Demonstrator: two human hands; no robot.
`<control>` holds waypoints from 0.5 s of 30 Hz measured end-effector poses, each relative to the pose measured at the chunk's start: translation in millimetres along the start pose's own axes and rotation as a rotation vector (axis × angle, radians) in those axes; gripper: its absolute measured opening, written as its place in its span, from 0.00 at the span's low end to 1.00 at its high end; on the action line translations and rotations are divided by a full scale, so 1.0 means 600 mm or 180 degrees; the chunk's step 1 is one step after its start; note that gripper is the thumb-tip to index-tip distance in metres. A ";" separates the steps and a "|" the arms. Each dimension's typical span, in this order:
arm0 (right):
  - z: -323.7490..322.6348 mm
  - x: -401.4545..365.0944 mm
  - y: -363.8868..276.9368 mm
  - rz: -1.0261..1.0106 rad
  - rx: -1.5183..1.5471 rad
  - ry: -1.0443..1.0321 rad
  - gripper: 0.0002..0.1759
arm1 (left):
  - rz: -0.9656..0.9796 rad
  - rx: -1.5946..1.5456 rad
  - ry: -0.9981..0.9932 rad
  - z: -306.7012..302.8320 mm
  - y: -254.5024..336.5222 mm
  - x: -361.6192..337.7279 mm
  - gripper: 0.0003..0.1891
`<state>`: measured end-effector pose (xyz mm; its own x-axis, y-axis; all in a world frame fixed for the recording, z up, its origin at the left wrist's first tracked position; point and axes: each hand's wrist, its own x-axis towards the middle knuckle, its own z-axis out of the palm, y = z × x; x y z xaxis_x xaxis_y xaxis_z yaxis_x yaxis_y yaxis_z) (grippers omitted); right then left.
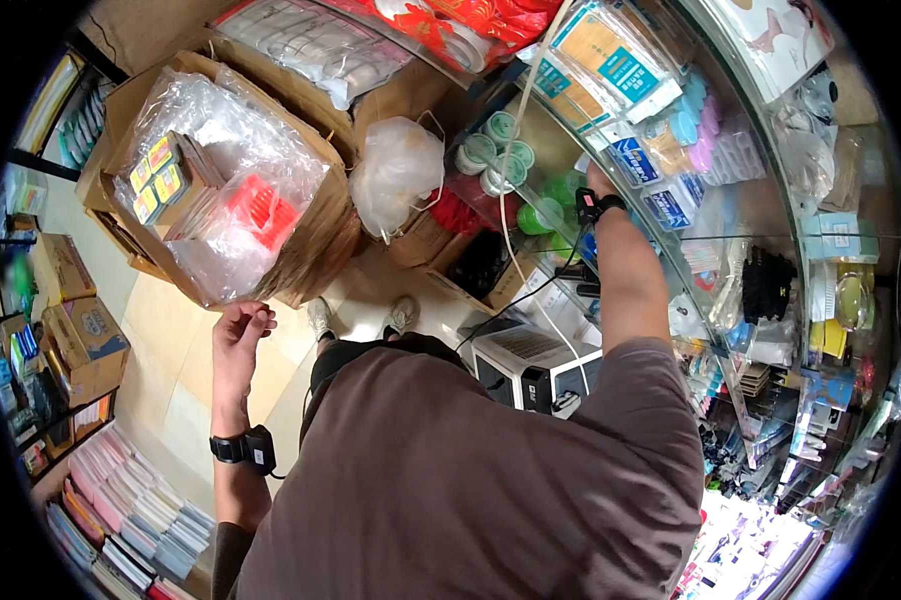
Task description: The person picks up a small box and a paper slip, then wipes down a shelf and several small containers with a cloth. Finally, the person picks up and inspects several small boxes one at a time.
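Observation:
My left hand [241, 328] hangs by my side with its fingers curled in and nothing in it. It is just below the edge of a big cardboard box [316, 250] filled with clear plastic bags of red and yellow packs [176, 180]. My right hand [597, 182] reaches onto a glass shelf [671, 265], among green and white round containers [493, 150] and blue packets [633, 160]. Its fingers are hidden behind the goods. Both wrists wear black bands.
A white plastic bag [396, 170] lies next to the big box. A white boxed appliance [531, 365] stands by my right leg. Smaller cartons [86, 340] and racks of stationery [121, 510] line the left. My shoes [403, 312] stand on a tan tiled floor.

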<state>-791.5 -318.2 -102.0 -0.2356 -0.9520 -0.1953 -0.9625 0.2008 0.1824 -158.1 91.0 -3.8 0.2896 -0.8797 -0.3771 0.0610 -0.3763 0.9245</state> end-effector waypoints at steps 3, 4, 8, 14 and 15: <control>0.007 0.018 0.000 0.0001 0.0114 0.0055 0.25 | -0.0022 0.0058 0.0060 -0.008 0.002 -0.008 0.05; 0.010 0.023 0.000 0.0004 0.0162 0.0067 0.25 | -0.0047 0.0083 0.0099 -0.010 0.002 -0.012 0.05; 0.027 0.044 -0.001 -0.0012 0.0375 0.0064 0.25 | -0.0136 0.0159 0.0206 -0.008 0.001 -0.032 0.06; 0.044 0.069 -0.005 -0.0008 0.0675 0.0030 0.25 | -0.0146 0.0275 0.0300 0.006 0.004 -0.055 0.07; 0.048 0.065 -0.002 0.0012 0.0690 0.0044 0.25 | -0.0174 0.0296 0.0308 0.007 0.002 -0.058 0.07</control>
<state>-803.5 -348.8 -137.5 -0.2387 -0.9540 -0.1814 -0.9684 0.2478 -0.0288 -172.3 120.2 10.3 0.3794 -0.8266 -0.4156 -0.0083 -0.4522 0.8919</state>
